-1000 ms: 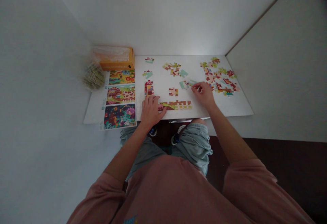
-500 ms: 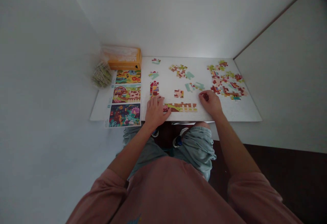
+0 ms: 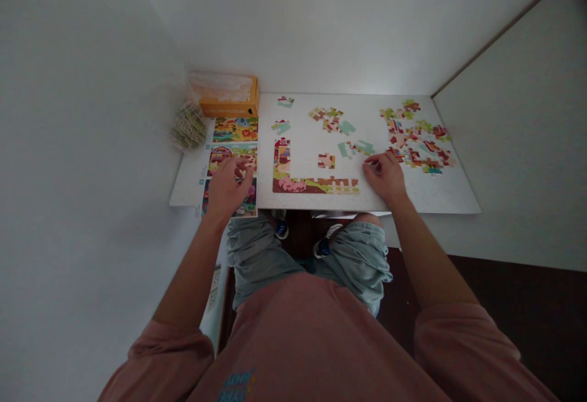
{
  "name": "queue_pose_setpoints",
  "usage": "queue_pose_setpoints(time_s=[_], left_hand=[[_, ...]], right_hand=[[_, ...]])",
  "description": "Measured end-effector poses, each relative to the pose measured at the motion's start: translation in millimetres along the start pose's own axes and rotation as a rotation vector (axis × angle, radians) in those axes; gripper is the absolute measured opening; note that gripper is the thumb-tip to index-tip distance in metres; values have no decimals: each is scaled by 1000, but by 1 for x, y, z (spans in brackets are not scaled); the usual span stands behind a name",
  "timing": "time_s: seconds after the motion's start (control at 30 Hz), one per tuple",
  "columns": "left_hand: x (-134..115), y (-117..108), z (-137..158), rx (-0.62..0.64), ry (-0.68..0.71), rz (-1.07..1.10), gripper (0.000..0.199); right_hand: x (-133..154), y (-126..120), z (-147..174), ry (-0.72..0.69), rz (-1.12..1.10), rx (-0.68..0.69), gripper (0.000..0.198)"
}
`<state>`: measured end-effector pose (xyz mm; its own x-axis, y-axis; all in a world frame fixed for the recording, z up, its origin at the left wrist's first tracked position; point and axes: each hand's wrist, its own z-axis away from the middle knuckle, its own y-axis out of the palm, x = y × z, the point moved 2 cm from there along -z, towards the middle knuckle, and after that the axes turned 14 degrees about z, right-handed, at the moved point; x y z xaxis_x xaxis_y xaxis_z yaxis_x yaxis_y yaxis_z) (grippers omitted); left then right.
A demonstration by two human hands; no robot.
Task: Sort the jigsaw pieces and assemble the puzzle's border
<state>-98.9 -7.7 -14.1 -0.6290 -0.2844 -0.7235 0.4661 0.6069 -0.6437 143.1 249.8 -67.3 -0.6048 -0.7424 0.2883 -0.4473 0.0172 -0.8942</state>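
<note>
My left hand (image 3: 229, 185) is over the picture sheet (image 3: 235, 130), its fingers loosely stretched towards the farm picture and nothing visible in them. To its right, joined jigsaw pieces (image 3: 316, 186) form an L, with a barn up the left side and a pig and a white fence along the bottom. My right hand (image 3: 386, 175) rests on the table right of the L, fingers curled together; whatever they may hold is hidden. A loose brown-and-pink jigsaw piece (image 3: 326, 161) lies inside the L. Pale green pieces (image 3: 355, 148) lie just beyond my right hand.
A pile of jigsaw pieces (image 3: 419, 142) covers the right of the white table (image 3: 440, 197). More loose pieces (image 3: 331, 119) lie at the back middle. An orange box (image 3: 229, 105) and a clear bag of pieces (image 3: 189, 125) stand at the back left, by the wall.
My left hand has left the joined pieces and moved left onto the picture sheet, uncovering the L's corner. My right hand stays nearly in place. The view has shifted slightly.
</note>
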Motion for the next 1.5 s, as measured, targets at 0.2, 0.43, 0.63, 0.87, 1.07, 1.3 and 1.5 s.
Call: queue_pose_setpoints(time_s=[0.2, 0.43, 0.63, 0.87, 1.07, 1.3, 1.5], left_hand=[[29, -16, 24, -32, -61, -118, 18], [75, -42, 10, -163, -138, -72, 17], [87, -42, 10, -187, -226, -17, 18], [97, -43, 11, -194, -199, 62, 22], [90, -43, 11, -131, -171, 22, 31], [80, -44, 9, -60, -116, -85, 37], [76, -45, 8, 31, -108, -175, 39]], right_hand=[[1, 4, 0, -5, 38, 9, 16], [6, 5, 1, -11, 83, 5, 17], [9, 7, 0, -7, 118, -4, 17], [11, 7, 1, -10, 119, 5, 17], [11, 5, 0, -3, 91, -6, 17], [9, 5, -3, 22, 113, 9, 16], [6, 4, -5, -4, 129, 22, 18]])
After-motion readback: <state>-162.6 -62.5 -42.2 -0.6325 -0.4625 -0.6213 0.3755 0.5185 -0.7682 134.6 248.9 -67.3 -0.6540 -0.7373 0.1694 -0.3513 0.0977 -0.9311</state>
